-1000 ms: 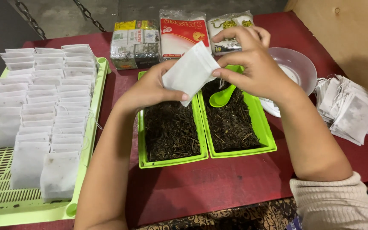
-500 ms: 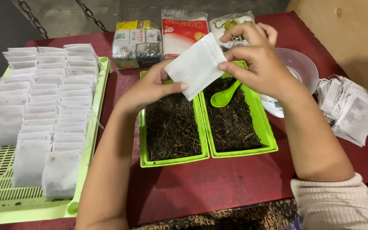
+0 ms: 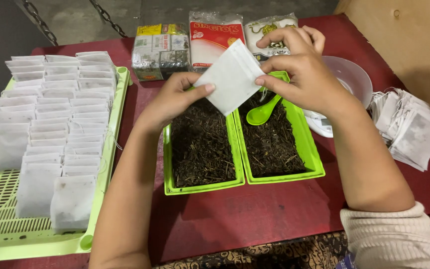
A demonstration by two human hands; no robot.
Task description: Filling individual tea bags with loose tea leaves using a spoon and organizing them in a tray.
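1. We hold a white paper sachet [image 3: 232, 77] above the two green trays of dry leaves [image 3: 202, 144], at frame centre.
2. Our left hand [image 3: 175, 97] pinches its lower left edge; our right hand [image 3: 299, 74] grips the right edge.
3. We judge the sachet is being opened for filling.
4. Next calls for the green spoon [image 3: 262, 113], lying in the right tray, over the red bench [image 3: 255, 214].

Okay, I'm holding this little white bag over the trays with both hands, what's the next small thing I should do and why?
Probably pull the white filter bag open at its mouth. Your left hand and right hand pinch its opposite edges, it looks flat and empty, and the green spoon lies in the right green tray of loose tea, ready for scooping.
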